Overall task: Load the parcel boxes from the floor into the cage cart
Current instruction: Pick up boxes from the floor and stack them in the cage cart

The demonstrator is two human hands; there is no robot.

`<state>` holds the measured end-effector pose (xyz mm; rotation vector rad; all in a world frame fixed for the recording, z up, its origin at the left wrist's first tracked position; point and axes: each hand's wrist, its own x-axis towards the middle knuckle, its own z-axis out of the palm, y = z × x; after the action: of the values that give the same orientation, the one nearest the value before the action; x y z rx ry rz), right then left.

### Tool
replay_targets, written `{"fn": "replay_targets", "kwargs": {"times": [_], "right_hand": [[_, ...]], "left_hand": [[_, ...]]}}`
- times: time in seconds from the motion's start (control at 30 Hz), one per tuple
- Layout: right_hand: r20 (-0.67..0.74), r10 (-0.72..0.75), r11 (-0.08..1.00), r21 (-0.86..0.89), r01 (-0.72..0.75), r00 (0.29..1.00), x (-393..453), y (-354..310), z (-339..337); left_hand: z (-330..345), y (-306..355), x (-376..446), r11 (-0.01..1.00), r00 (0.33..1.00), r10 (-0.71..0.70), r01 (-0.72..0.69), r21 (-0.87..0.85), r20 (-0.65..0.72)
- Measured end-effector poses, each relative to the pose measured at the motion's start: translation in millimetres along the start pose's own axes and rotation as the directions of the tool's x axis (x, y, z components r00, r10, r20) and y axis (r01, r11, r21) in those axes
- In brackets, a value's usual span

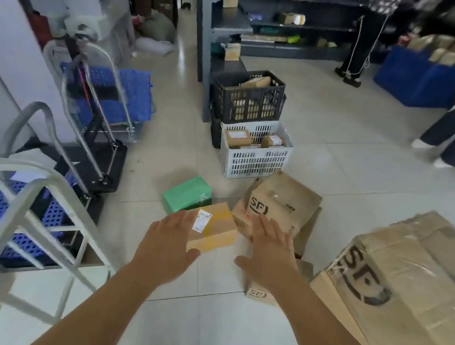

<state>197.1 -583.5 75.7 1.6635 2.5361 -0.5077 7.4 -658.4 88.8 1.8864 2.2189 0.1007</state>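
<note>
Between spread fingers (182, 219) — parcel box (215, 227)

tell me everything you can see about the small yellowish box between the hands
The small yellowish box is a closed cardboard carton lying flat on the tiled floor, a white label on its top near the left edge. A green parcel sits just behind it. The open left hand partly covers its left side; whether it touches is unclear.
</note>
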Motion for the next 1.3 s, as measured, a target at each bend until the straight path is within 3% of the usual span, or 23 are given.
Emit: {"fn": "replay_targets", "kwargs": {"times": [0.2, 0.4, 0.63, 0.9, 1.1, 1.3], "right_hand": [[-0.013, 0.193, 0.977, 0.095, -0.191, 0.981, 8.2, 62.0, -2.7], [-0.057, 0.421, 0.900, 0.147, -0.409, 0.905, 14.3, 113.8, -11.4], [-0.126, 0.686, 0.720, 0.263, -0.643, 0.717, 1.2, 162.8, -26.2], [-0.092, 0.889, 0.452, 0.330, -0.828, 0.449, -51.5, 222.3, -20.0], [-0.062, 0.956, 0.290, 0.358, -0.887, 0.287, -94.5, 281.0, -17.6], [-0.007, 0.989, 0.136, 0.410, -0.902, 0.146, -144.1, 364.9, -3.5]], "left_hand": [[16.8, 49.0, 69.6, 0.985, 0.980, 0.170, -0.173, 0.020, 0.105], [22.1, 108.1, 135.1, 0.918, 0.906, 0.395, -0.394, -0.034, 0.154], [22.8, 182.3, 198.9, 0.744, 0.725, 0.661, -0.668, -0.038, 0.193], [43.3, 263.4, 225.2, 0.600, 0.554, 0.782, -0.792, -0.108, 0.286], [68.5, 325.8, 240.8, 0.588, 0.516, 0.775, -0.801, -0.115, 0.364], [105.5, 397.3, 255.7, 0.676, 0.581, 0.687, -0.732, -0.089, 0.437]]}}
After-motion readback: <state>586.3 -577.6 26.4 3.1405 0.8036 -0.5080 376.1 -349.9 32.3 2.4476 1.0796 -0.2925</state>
